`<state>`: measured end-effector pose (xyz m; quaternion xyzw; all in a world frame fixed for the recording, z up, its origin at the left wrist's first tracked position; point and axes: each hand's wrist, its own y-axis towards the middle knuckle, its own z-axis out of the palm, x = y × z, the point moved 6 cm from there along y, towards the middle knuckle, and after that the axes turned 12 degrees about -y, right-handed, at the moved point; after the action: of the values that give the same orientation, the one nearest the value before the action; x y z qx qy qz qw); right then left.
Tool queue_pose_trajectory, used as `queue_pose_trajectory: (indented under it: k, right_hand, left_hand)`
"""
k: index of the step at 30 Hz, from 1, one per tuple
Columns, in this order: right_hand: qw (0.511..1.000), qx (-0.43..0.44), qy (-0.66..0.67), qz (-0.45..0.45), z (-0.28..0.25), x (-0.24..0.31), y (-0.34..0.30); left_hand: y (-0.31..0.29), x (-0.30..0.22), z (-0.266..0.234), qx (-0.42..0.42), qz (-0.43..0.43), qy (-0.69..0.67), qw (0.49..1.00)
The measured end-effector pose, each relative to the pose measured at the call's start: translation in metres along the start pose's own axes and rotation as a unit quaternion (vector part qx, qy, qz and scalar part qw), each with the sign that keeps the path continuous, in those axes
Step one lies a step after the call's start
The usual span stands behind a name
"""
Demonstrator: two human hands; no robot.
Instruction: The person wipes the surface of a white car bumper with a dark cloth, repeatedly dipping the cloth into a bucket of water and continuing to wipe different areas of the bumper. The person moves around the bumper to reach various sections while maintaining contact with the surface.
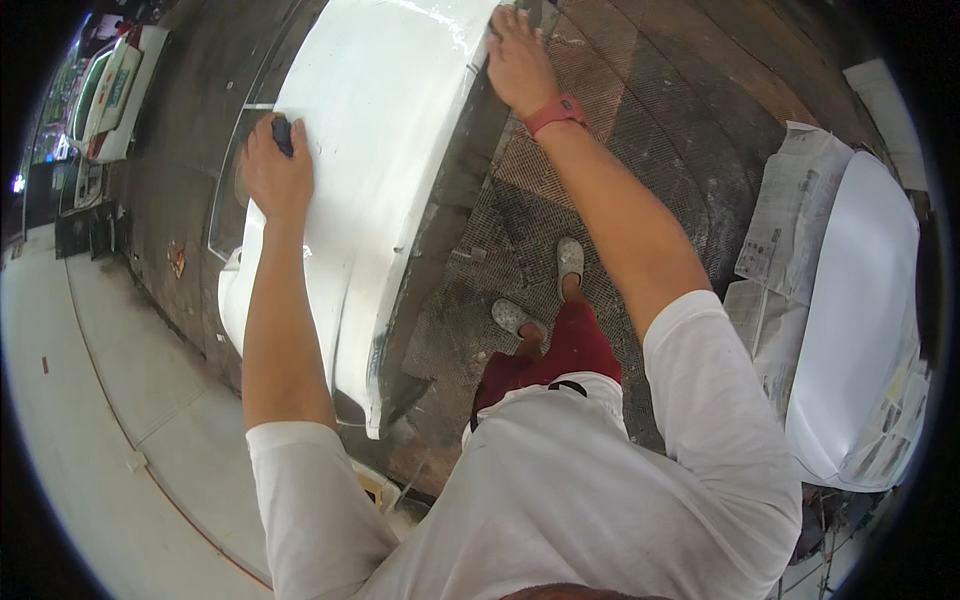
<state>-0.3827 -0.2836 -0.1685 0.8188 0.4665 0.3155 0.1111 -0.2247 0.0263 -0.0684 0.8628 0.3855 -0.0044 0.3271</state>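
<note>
A long, curved white car bumper (370, 130) lies in front of me, its near end pointing toward my body. My left hand (277, 178) is closed round a small dark pad (284, 137) at the bumper's left edge; the pad's exact kind is hard to make out. On the far right edge of the bumper rests my right hand (521, 68), its fingers stretched out and holding nothing that I can see. A red band circles that wrist.
A second white curved panel (860, 300), edged with newspaper (782, 215), stands to the right. Thin stand bars (212, 215) show left of the bumper. Beneath my feet lies a textured mat (500, 235). At far left a white car (110, 100) is parked by a pale wall (110, 390).
</note>
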Motion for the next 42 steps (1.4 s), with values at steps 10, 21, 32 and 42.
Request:
queue_pose_trajectory:
  k: [10, 21, 32, 42]
  right_hand:
    - [0.994, 0.027, 0.089, -0.054, -0.020, 0.050, -0.027]
    - [0.968, 0.153, 0.121, -0.158, -0.029, 0.055, -0.063]
    - [0.978, 0.151, 0.134, -0.047, -0.011, 0.010, 0.015]
    - [0.996, 0.088, 0.011, -0.027, 0.009, -0.074, 0.100]
  left_hand:
    - [-0.005, 0.007, -0.007, 0.017, -0.012, -0.001, 1.000]
    - [-0.012, -0.001, -0.007, 0.036, -0.050, 0.013, 0.998]
    - [-0.013, 0.010, -0.001, -0.046, -0.080, 0.049, 0.994]
    - [0.046, -0.102, 0.021, 0.033, -0.015, -0.209, 0.977]
